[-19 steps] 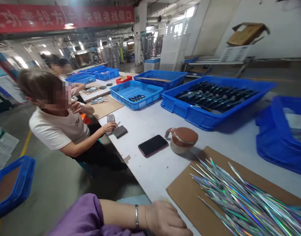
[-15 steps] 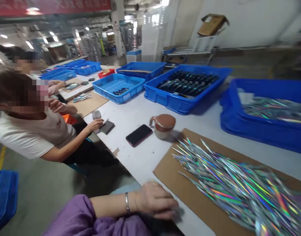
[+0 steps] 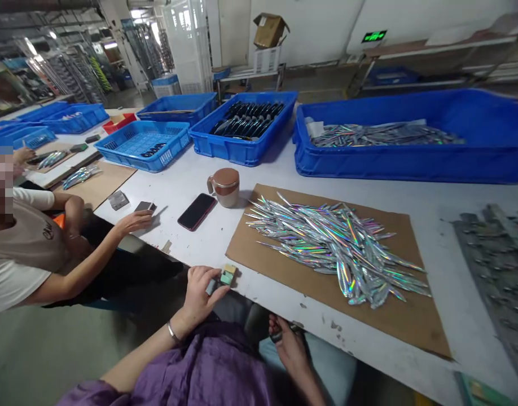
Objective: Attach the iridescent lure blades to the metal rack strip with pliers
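My left hand [image 3: 202, 293] is at the table's front edge, its thumb and forefinger bent against the near side of a small green and tan block [image 3: 228, 274]. Below the table edge, over my lap, my right hand [image 3: 289, 343] has its fingers curled around something dark and thin that I cannot make out. A pile of shiny silver, rainbow-glinting slender pieces [image 3: 326, 242] lies on a brown cardboard sheet [image 3: 415, 321] in front of me.
A phone [image 3: 197, 212] and a lidded mug [image 3: 227, 188] stand left of the cardboard. Blue bins [image 3: 394, 160] line the back. A co-worker's hand [image 3: 134, 221] rests on the table at left. A metal rack of small parts [image 3: 496, 276] lies at right.
The view has swung right and down, bringing my right hand into sight. My left hand has shifted from over the table edge to the small block, now uncovered.
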Available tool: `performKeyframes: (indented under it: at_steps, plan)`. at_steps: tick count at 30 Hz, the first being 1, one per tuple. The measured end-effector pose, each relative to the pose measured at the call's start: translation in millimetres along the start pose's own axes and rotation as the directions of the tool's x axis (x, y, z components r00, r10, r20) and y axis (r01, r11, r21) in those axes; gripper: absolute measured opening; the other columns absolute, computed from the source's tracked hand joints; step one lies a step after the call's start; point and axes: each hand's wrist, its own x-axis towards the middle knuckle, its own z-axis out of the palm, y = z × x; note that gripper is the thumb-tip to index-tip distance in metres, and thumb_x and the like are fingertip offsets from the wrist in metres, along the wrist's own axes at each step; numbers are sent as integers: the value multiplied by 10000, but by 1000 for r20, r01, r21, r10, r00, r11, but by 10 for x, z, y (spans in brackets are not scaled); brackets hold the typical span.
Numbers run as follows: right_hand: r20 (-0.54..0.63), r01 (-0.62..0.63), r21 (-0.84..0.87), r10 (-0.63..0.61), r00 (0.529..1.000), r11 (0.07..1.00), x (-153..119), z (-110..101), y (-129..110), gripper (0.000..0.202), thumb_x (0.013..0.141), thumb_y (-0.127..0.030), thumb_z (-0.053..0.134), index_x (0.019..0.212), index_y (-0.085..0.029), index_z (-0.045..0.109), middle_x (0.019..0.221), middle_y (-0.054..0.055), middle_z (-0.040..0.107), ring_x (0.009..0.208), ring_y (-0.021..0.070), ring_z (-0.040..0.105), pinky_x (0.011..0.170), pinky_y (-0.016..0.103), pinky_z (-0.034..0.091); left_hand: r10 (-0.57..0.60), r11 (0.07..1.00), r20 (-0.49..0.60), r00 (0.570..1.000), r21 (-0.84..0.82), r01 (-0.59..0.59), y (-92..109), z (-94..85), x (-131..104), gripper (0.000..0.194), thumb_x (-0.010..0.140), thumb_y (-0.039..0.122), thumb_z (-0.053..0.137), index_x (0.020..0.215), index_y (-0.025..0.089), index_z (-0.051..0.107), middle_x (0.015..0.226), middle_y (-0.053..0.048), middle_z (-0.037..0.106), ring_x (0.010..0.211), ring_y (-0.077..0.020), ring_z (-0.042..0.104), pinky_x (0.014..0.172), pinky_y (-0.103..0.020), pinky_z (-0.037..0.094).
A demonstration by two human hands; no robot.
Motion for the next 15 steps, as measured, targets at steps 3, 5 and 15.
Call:
performKeyframes:
  at_steps: [3, 5, 15]
  plan:
    - [-23, -68, 135, 72, 997, 989, -192, -192, -165, 419, 483, -447, 884, 771, -221, 681, 730, 14, 711, 575, 161, 618, 542, 302, 540, 44, 998, 5, 999, 46, -44, 20, 77, 5, 235, 920, 372, 679, 1061, 185, 654, 908, -58, 703, 871, -212, 653, 874, -398, 449]
    - [-45, -91, 265, 107, 993, 960, -381, -340, -282, 470, 492, -418, 911, 871, -230, 706, 772, 10, 716, 596, 137, 614, 573, 279, 544, 64, 997, -7, 998, 53, -63, 11, 93, 21, 206, 928, 353, 664, 1049, 187, 647, 926, -58, 708, 886, -212, 656, 889, -395, 442]
    - [-637, 313, -406, -512, 576, 858, -1346, -1046, -1060, 435, 822, -569, 677, 1084, -224, 710, 1022, 58, 712, 733, 185, 643, 687, 310, 512, 51, 991, -64, 997, 129, -42, -71, 250, 338, 437, 892, 513, 630, 1145, 159, 598, 1083, -143, 660, 1055, -328, 631, 957, -505, 455]
